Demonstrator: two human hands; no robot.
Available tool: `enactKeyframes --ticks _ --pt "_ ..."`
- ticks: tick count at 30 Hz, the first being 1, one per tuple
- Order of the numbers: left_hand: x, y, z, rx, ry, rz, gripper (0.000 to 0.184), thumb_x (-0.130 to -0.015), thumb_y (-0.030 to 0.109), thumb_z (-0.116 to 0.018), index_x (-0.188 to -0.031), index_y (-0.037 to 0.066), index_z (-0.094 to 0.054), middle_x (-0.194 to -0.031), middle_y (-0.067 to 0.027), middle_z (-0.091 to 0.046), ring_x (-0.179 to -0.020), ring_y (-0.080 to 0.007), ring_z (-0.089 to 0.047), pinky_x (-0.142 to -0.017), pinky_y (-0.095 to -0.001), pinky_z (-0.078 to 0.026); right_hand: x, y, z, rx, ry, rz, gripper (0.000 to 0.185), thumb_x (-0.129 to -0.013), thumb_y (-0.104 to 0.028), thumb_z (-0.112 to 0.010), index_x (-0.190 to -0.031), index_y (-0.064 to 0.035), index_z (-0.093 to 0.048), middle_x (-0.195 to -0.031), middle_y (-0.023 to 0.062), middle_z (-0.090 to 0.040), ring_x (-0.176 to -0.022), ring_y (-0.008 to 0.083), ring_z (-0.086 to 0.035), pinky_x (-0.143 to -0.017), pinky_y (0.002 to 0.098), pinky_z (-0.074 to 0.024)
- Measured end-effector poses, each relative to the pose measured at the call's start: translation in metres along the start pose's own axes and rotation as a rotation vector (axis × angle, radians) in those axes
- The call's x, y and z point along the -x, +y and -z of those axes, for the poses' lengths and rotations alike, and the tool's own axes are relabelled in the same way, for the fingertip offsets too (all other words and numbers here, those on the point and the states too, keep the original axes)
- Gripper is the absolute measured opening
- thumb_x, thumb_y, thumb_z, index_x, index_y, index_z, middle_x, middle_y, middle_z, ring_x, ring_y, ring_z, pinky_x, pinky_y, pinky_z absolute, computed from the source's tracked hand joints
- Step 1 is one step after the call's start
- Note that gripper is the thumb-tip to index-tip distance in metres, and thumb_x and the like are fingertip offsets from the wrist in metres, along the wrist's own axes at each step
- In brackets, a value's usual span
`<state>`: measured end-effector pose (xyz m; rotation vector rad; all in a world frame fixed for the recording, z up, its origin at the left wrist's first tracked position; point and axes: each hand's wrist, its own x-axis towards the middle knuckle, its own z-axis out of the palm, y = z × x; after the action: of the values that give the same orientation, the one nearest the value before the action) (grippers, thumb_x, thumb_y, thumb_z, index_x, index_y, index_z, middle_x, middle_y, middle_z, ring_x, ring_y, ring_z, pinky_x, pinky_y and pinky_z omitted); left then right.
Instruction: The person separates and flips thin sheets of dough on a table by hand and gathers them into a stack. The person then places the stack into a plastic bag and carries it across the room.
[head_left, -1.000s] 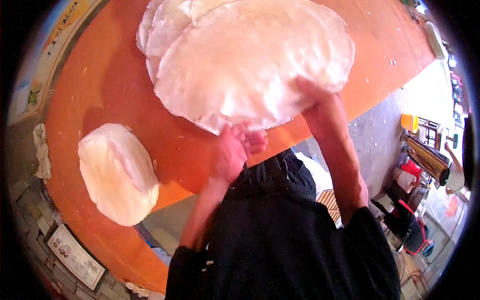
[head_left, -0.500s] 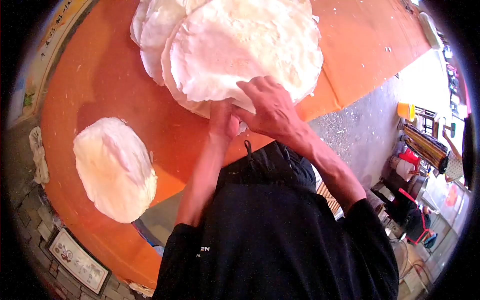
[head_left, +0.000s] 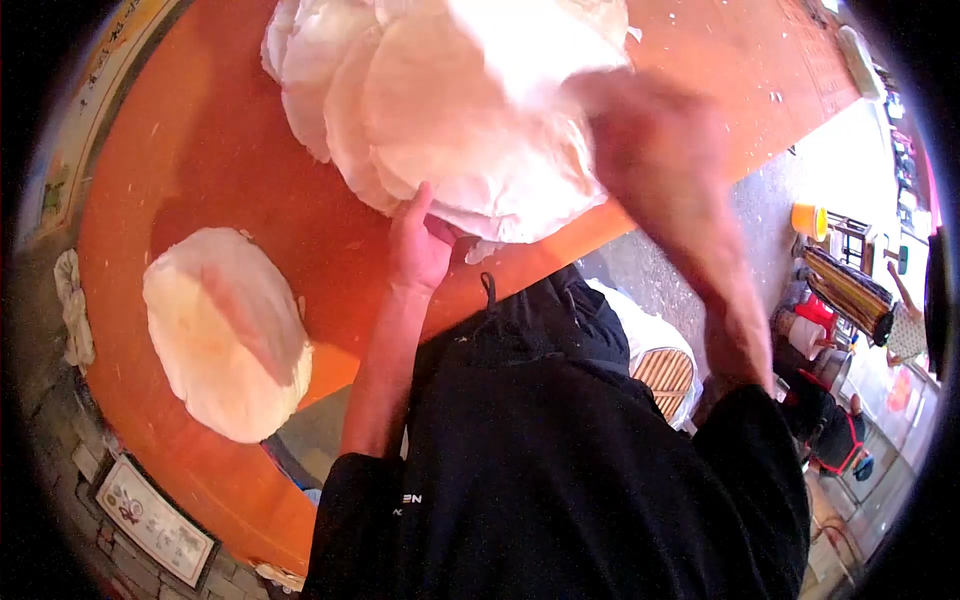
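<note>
A pile of thin, pale round sheets with ragged edges lies at the top of the view; they look like flatbread or dough, but I cannot tell which. My left hand pinches the pile's near edge, its thumb on top and its fingers partly hidden underneath. Over the right side of the pile, my right hand is smeared by motion. Its fingers do not show clearly, nor does whether they grip a sheet. Apart from the pile, a smaller stack of oval pale sheets rests at the left.
An orange-covered table carries both piles, its near edge just in front of my body. Below it at the right stands a slatted round item beside white cloth. Farther right are a yellow bucket and another person's arm.
My right hand has moved up and right from the near edge, over the pile. My left hand has shifted slightly left and up. The top sheets now lie differently.
</note>
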<state>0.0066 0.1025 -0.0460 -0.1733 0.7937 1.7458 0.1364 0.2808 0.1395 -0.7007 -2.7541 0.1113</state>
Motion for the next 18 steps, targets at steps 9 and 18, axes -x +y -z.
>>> enactKeyframes --ticks 9,18 --pt "0.01 0.001 -0.002 -0.188 -0.085 -0.016 0.032 -0.081 -0.002 -0.054 -0.113 -0.001 -0.052 -0.109 -0.01 -0.061 -0.1 -0.0212 -0.06 -0.086 -0.037 -0.052 0.046 0.005 -0.133 -0.25 -0.33 -0.085 0.01 -0.074 -0.013 -0.059 -0.083 -0.0075 -0.062 -0.078 0.0115 -0.061 -0.078 0.0316 -0.06 -0.07 0.04 -0.0494" --pt "-0.018 -0.01 -0.001 -0.226 0.192 0.005 0.032 -0.087 0.012 -0.057 -0.118 0.007 -0.051 -0.112 -0.0054 -0.058 -0.105 -0.0208 -0.055 -0.093 -0.0374 -0.045 0.055 -0.024 -0.143 -0.289 -0.167 -0.067 0.039 -0.075 -0.025 -0.067 -0.109 -0.0081 -0.058 -0.099 0.0138 -0.06 -0.094 0.0317 -0.057 -0.078 0.0401 -0.0477"
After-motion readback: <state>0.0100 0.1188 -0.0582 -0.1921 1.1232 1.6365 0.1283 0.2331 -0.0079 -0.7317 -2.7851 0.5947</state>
